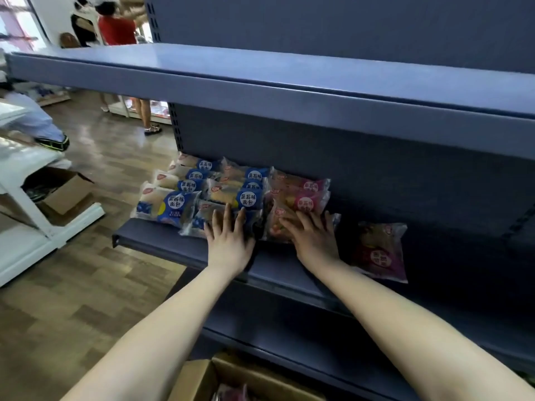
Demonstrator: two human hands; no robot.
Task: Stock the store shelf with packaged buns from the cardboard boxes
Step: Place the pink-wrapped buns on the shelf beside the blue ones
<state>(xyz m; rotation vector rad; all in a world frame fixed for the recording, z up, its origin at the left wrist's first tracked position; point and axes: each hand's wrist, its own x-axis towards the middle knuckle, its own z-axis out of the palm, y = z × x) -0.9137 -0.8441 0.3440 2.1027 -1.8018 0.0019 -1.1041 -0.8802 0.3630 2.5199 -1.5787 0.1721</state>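
Cardboard box (pixel 202 377): at 6 o'clock, cut off by the bottom edge; contents too dark to make out.
Covered packs: the front packs under both hands are largely hidden, so their labels are unreadable.
Blue-label bun packs (pixel 173 204): clear wrappers, pale buns, round blue labels; overlapping rows on the middle shelf (pixel 162 241), at 10 o'clock from the left hand (pixel 228 241).
Pink-label bun packs (pixel 301 195): stacked just beside the blue rows, at 12 o'clock from the right hand (pixel 314 240).
Single pink pack (pixel 379 250): lies flat and apart, at 3 o'clock from the right hand.
Left hand: fingers spread, palm down on a blue pack.
Right hand: fingers spread, palm down on a pink pack.
Upper shelf (pixel 260 91): overhangs at 12 o'clock, shading the packs.
Second box (pixel 66 192): open, on the floor at 9 o'clock, beneath a white rack (pixel 29 227).
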